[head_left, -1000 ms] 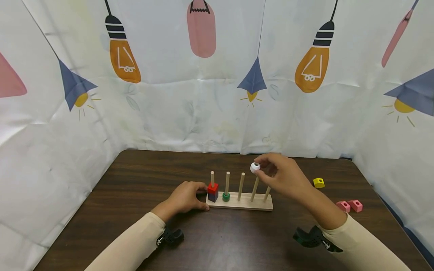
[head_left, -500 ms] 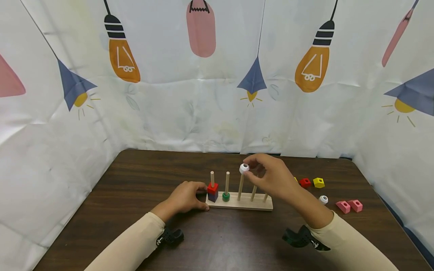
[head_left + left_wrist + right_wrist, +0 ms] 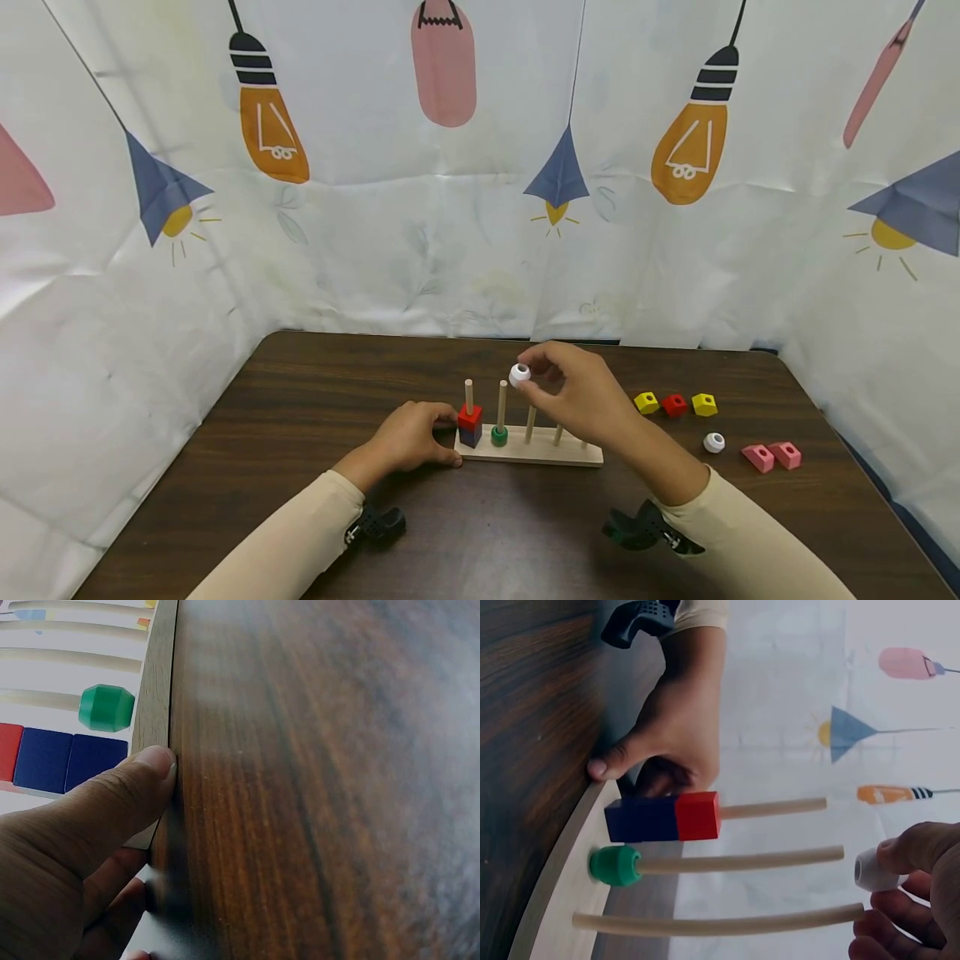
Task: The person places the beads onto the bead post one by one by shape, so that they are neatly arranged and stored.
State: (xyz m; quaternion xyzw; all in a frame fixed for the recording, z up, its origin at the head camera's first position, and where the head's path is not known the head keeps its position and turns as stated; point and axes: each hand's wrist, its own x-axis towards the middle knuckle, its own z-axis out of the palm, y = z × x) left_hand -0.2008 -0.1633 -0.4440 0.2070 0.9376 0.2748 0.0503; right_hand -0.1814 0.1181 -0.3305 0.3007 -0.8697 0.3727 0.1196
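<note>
A wooden peg board (image 3: 551, 452) with several upright pegs stands on the table. My left hand (image 3: 408, 435) holds its left end, the thumb along the front edge and the fingers behind. Dark blue blocks (image 3: 67, 760) with a red block (image 3: 697, 816) on top sit on the leftmost peg. A green bead (image 3: 499, 436) is at the foot of the second peg. My right hand (image 3: 581, 392) pinches a white bead (image 3: 520, 374) between thumb and fingers. In the right wrist view that bead is just beyond the second peg's tip (image 3: 838, 853), apart from it.
On the table's right lie two yellow blocks (image 3: 705, 405), a red block (image 3: 674, 406), another white bead (image 3: 714, 442) and two pink blocks (image 3: 786, 455). A printed white cloth (image 3: 480, 250) hangs behind the table.
My right hand has carried the white bead leftward along the pegs, from near the fourth to beside the second. The loose pieces behind the arm have come into view. My left hand stays put.
</note>
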